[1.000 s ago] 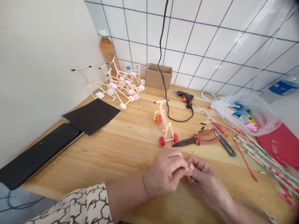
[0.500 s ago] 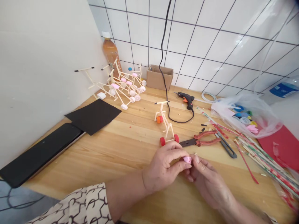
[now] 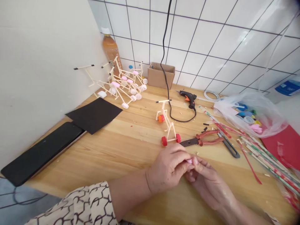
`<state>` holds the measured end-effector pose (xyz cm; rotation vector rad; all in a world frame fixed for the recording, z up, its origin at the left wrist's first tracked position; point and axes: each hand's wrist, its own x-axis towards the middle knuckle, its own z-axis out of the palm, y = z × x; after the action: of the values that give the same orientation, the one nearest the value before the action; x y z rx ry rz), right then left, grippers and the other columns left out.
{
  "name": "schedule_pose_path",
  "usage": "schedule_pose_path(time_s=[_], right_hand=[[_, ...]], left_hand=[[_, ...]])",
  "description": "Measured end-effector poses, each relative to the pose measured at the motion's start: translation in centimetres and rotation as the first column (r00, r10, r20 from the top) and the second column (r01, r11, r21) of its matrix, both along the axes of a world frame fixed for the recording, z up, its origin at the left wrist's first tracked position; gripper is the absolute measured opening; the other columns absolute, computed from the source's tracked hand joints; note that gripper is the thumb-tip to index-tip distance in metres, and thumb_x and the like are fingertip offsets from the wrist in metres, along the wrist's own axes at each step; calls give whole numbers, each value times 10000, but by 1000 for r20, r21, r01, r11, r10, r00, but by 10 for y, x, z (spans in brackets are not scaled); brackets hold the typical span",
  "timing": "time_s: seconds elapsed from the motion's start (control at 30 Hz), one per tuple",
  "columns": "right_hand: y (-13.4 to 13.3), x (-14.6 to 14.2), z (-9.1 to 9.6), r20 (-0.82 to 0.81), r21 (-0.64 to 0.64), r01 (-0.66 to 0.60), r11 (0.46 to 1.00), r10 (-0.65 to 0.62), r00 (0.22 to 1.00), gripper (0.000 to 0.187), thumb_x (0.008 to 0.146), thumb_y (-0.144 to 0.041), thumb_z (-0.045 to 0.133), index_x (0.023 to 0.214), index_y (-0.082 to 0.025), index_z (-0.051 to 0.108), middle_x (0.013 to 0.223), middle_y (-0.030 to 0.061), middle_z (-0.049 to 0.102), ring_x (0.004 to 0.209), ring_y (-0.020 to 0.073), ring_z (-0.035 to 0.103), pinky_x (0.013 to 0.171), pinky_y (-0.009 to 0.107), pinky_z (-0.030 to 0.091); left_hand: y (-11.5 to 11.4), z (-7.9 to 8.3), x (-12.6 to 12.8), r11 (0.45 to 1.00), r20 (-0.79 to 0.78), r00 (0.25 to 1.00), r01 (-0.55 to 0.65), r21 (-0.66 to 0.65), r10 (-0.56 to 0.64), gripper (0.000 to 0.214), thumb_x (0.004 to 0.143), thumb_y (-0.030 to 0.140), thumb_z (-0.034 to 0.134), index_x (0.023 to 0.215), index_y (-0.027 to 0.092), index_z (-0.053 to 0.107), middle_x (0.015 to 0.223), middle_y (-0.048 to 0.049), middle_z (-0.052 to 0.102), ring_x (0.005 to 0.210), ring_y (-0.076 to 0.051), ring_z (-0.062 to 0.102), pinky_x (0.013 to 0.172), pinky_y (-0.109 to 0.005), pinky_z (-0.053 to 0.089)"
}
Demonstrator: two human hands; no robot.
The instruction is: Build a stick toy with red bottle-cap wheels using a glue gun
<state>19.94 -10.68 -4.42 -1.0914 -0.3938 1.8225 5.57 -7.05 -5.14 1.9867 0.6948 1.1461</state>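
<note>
Over the front of the table, my left hand (image 3: pixel 171 168) pinches a small pink piece (image 3: pixel 189 161) that looks like modelling clay. My right hand (image 3: pixel 207 178) meets it from the other side, thumb and fingers closed on the same piece. Fingers cover most of the pink piece. Just beyond my hands stands a small tricycle model (image 3: pixel 167 120) of thin sticks, with red and orange wheels and a black-tipped handlebar. Pliers (image 3: pixel 199 139) with red handles lie right of it, and a grey utility knife (image 3: pixel 228 145) is beside them.
Several stick tricycles (image 3: pixel 117 84) with white wheels and pink seats stand back left, near a drink bottle (image 3: pixel 111 47). A glue gun (image 3: pixel 188 97), a cardboard box (image 3: pixel 160 76), a bag of caps (image 3: pixel 248 115), wrapped sticks (image 3: pixel 269 159), black paper (image 3: pixel 93 114) and a phone (image 3: pixel 42 150) surround the workspace.
The pink piece shows less now, as the fingers of both hands have closed in around it. The view has shifted slightly; the things on the table stay put.
</note>
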Motion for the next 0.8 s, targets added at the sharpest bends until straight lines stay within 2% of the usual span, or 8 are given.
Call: schedule_pose_path(time_s=[0.07, 0.13, 0.23, 0.33, 0.5, 0.7, 0.8], right_hand=[[0, -2, 0, 6, -9, 24, 1000, -24, 1000, 198, 662, -338, 743, 666, -151, 679, 598, -20, 520, 534, 67, 338, 508, 210, 295], [-1, -3, 0, 17, -5, 24, 1000, -24, 1000, 203, 705, -355, 707, 700, -153, 689, 624, -13, 534, 553, 74, 344, 519, 217, 304], [-3, -4, 0, 27, 39, -14, 999, 13, 1000, 239, 757, -370, 653, 668, -150, 677, 633, -2, 527, 584, 91, 358, 535, 233, 311], [-3, -3, 2, 21, 78, -51, 996, 50, 999, 289, 794, -403, 598, 659, -155, 660, 623, -2, 505, 593, 102, 363, 538, 243, 313], [-3, 1, 2, 19, 85, -46, 995, 45, 999, 171, 715, -317, 700, 706, -147, 685, 617, -11, 508, 586, 88, 356, 559, 228, 320], [-3, 0, -1, -46, 1, -38, 999, 38, 998, 173, 550, -238, 814, 556, -142, 670, 514, -32, 485, 539, 69, 347, 540, 207, 316], [-2, -1, 0, -31, -13, -10, 1000, 10, 999, 163, 564, -238, 807, 564, -146, 672, 536, -29, 509, 548, 72, 360, 541, 209, 329]], left_hand=[[0, -1, 0, 1000, -17, 1000, -19, -3, 19, 220, 808, 246, 587, 981, 110, 580, 890, -97, 604, 835, -182, 555, 774, -320, 487], [0, -2, 1, 999, -31, 999, -40, 7, 40, 267, 768, 270, 641, 978, 120, 574, 893, -89, 608, 837, -187, 556, 776, -325, 491], [0, -1, -1, 999, -27, 999, -45, 15, 45, 127, 799, 225, 599, 877, 125, 599, 876, -87, 609, 813, -172, 565, 767, -308, 496], [2, 2, -2, 1000, 13, 1000, -10, -18, 10, 95, 821, 185, 562, 855, 110, 609, 865, -95, 603, 821, -162, 568, 783, -295, 496], [3, 2, -1, 998, 56, 998, 31, -61, -28, 128, 827, 201, 560, 879, 106, 628, 885, -107, 593, 822, -161, 571, 766, -291, 503], [-2, 2, 1, 998, 123, 991, 57, -40, -52, 93, 822, 150, 538, 759, 103, 588, 766, -91, 610, 709, -141, 575, 664, -258, 495], [-2, 3, 1, 994, 126, 991, 51, -94, -39, 83, 822, 149, 542, 767, 108, 590, 781, -86, 615, 733, -141, 579, 690, -260, 492]])
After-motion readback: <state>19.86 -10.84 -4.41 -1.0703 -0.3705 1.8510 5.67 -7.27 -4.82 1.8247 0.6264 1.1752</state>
